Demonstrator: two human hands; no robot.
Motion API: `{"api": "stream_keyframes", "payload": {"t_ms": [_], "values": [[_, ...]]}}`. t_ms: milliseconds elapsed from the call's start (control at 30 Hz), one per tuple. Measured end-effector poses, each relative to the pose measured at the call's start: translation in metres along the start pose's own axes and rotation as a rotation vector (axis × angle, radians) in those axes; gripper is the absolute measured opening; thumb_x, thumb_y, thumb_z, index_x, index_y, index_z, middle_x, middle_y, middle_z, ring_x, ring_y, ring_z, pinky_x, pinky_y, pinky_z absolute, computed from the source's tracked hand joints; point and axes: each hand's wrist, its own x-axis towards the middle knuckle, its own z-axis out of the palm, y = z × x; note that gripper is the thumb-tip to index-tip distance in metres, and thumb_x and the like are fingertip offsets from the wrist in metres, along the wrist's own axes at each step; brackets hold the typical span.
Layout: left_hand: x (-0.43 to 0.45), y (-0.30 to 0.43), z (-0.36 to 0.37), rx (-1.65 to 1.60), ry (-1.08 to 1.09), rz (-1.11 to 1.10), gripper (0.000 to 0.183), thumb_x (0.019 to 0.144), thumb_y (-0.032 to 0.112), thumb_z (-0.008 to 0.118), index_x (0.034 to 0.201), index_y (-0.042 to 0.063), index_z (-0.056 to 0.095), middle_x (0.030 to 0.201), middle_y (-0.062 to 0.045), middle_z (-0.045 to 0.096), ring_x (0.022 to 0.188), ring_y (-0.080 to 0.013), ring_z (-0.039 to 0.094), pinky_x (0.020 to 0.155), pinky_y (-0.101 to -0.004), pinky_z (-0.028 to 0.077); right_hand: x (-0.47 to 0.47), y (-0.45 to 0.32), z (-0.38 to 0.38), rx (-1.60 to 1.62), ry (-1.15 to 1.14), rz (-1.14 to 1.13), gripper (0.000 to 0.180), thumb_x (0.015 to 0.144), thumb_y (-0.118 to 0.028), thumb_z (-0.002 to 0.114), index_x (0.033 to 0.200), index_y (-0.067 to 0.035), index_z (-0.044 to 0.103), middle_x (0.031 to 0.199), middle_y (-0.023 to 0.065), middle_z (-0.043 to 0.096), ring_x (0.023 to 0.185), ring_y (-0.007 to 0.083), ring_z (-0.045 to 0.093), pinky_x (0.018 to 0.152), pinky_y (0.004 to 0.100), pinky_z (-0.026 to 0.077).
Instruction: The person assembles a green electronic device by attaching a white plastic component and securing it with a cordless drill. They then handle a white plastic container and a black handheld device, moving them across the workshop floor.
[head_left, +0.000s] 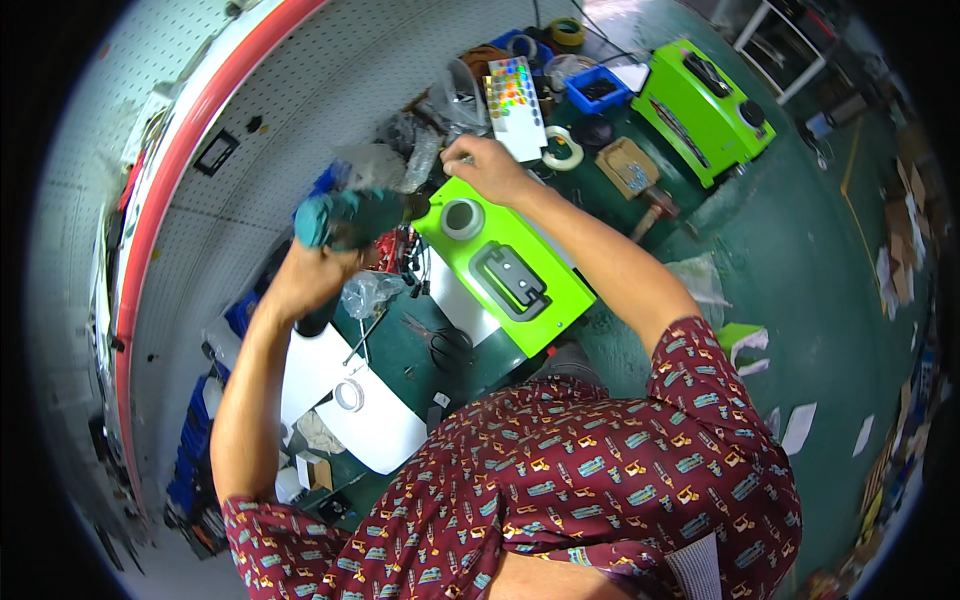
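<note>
My left hand (319, 277) grips a teal cordless drill (352, 217), blurred, its dark front end pointing at the far left corner of a bright green housing (517, 300). Whether the tip touches the corner cannot be made out. On the housing's top face are a round white filler neck (462, 218), uncapped, and a dark grey recessed handle (511, 281). At the housing's far edge rests my right hand (484, 166), fingers curled close together; anything pinched between them is too small to tell.
A second green housing (701, 112) with a black cap stands at the back right. Nearby are a blue tray (598, 88), a cardboard box of small hardware (628, 168), a hammer (656, 210) and a tape roll (562, 148). Scissors (442, 341) and white sheets (375, 420) lie closer.
</note>
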Motion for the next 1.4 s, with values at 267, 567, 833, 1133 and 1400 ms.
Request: {"api": "stream_keyframes", "payload": {"t_ms": [267, 567, 833, 1133, 1400], "values": [[-0.072, 0.008, 0.079, -0.173, -0.304, 0.086, 0.035, 0.087, 0.008, 0.080, 0.121, 0.002, 0.071, 0.105, -0.008, 0.075, 0.093, -0.0163, 0.068, 0.086, -0.0352, 0.058, -0.217, -0.104, -0.075, 0.718, 0.526, 0.729, 0.008, 0.095, -0.010, 0.061, 0.089, -0.004, 0.063, 0.076, 0.0034, 0.061, 0.056, 0.0097, 0.051, 0.050, 0.0245, 0.040], [-0.067, 0.018, 0.124, -0.028, -0.361, 0.234, 0.028, 0.086, 0.013, 0.080, 0.112, 0.004, 0.075, 0.093, -0.014, 0.078, 0.083, -0.0207, 0.075, 0.078, -0.0362, 0.059, -0.298, -0.119, 0.001, 0.025, 0.511, 0.500, 0.026, 0.088, 0.002, 0.079, 0.110, -0.002, 0.067, 0.065, -0.0074, 0.046, 0.059, 0.0024, 0.037, 0.053, 0.0238, 0.031], [-0.066, 0.030, 0.127, 0.125, -0.406, 0.164, 0.031, 0.088, 0.014, 0.080, 0.117, 0.004, 0.073, 0.100, -0.012, 0.076, 0.090, -0.0199, 0.073, 0.079, -0.0370, 0.059, -0.286, -0.117, -0.001, 0.044, 0.545, 0.492, 0.023, 0.086, -0.002, 0.082, 0.108, -0.001, 0.073, 0.076, 0.0039, 0.069, 0.064, 0.0079, 0.058, 0.058, 0.0269, 0.046], [-0.051, 0.061, 0.120, 0.372, -0.454, 0.224, 0.030, 0.084, 0.018, 0.083, 0.110, 0.006, 0.075, 0.095, -0.013, 0.077, 0.083, -0.0243, 0.075, 0.077, -0.0389, 0.061, -0.293, -0.100, -0.006, 0.153, 0.480, 0.491, 0.022, 0.085, -0.002, 0.081, 0.106, -0.002, 0.074, 0.070, 0.0010, 0.062, 0.061, 0.0054, 0.052, 0.054, 0.0262, 0.039], [-0.017, 0.113, 0.122, 0.736, -0.574, 0.201, 0.034, 0.080, 0.023, 0.083, 0.111, 0.010, 0.075, 0.100, -0.012, 0.078, 0.091, -0.0287, 0.076, 0.083, -0.0405, 0.061, -0.296, -0.092, -0.004, 0.281, 0.481, 0.517, 0.022, 0.084, -0.003, 0.080, 0.105, -0.002, 0.074, 0.067, 0.0013, 0.057, 0.060, 0.0072, 0.050, 0.055, 0.0267, 0.040]]}}
